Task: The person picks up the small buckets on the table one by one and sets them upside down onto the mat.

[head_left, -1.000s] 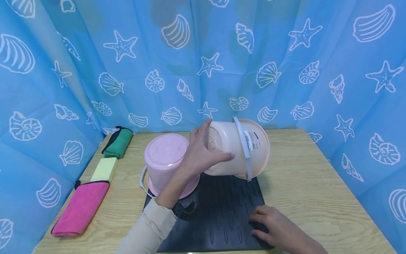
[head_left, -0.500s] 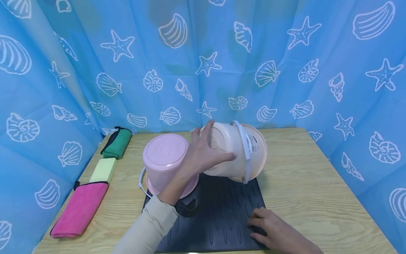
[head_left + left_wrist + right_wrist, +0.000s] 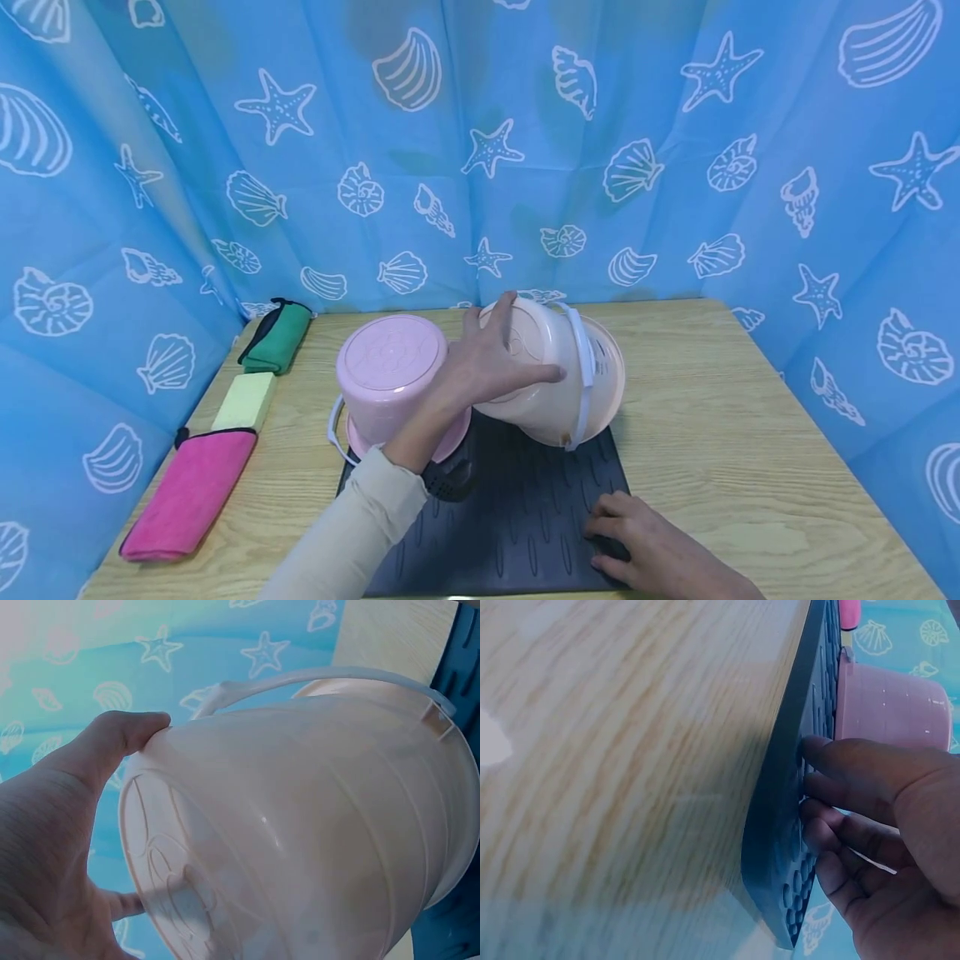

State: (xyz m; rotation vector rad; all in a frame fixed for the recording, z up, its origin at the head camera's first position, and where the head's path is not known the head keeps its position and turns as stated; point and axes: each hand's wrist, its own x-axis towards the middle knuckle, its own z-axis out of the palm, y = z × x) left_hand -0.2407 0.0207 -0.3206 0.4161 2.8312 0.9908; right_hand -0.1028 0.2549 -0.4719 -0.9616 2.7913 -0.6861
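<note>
My left hand (image 3: 487,367) grips a cream-coloured plastic bucket (image 3: 558,396) round its base, with the thumb on the side wall in the left wrist view. The bucket leans with its base up toward the hand and its mouth down to the right; its white handle (image 3: 582,358) lies across the wall. To the left, a pink bucket (image 3: 390,358) stands upside down on a black ribbed mat (image 3: 517,517), partly hidden by the left forearm. My right hand (image 3: 637,542) rests its fingertips on the mat near its right front corner, fingers loosely bent around nothing.
Along the table's left side lie a rolled green cloth (image 3: 277,337), a pale yellow sponge (image 3: 244,402) and a folded pink cloth (image 3: 191,496). Blue curtains (image 3: 480,150) with shell prints surround the wooden table (image 3: 742,433).
The cream bucket has tipped further, its mouth swinging downward toward the mat and slightly left. My left hand has shifted a little down with it. The right hand has barely moved.
</note>
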